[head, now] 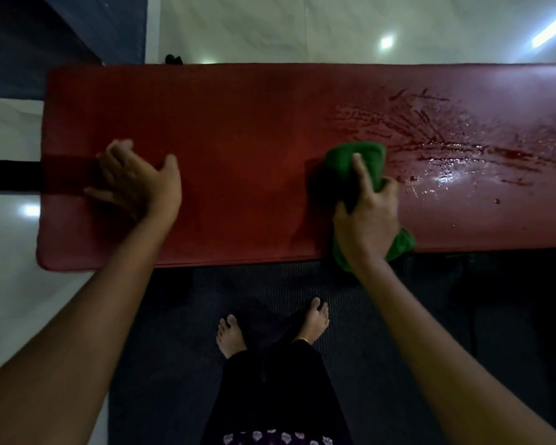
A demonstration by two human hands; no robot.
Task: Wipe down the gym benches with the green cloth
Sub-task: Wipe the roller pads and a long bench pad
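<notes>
The pale glossy floor point(270, 27) fills the far side of the view, with ceiling lights mirrored in it, and a dark textured mat point(180, 348) lies on the near side, where the person stands barefoot.

Between them the red padded gym bench point(254, 123) runs with its long axis left to right across the view; its left end is in sight and its right end runs out of the picture. The left and middle parts look dry and matt. The right part carries a wet patch point(456, 155) of streaks and droplets that shines under the light.

The left hand point(138, 181) rests flat on the pad near the left end, fingers spread and straight, and seems to brace the body.

The right hand point(366, 220) grips the green cloth point(357, 162), bunched on the pad close to the near edge, fingers curled over it and a fold hanging below the wrist past the edge. The wet patch lies just to the right of the cloth and further from the person, so the right hand is much the nearer; the next stroke probably runs rightward along the bench's length.

No brand, label or writing can be read anywhere.
</notes>
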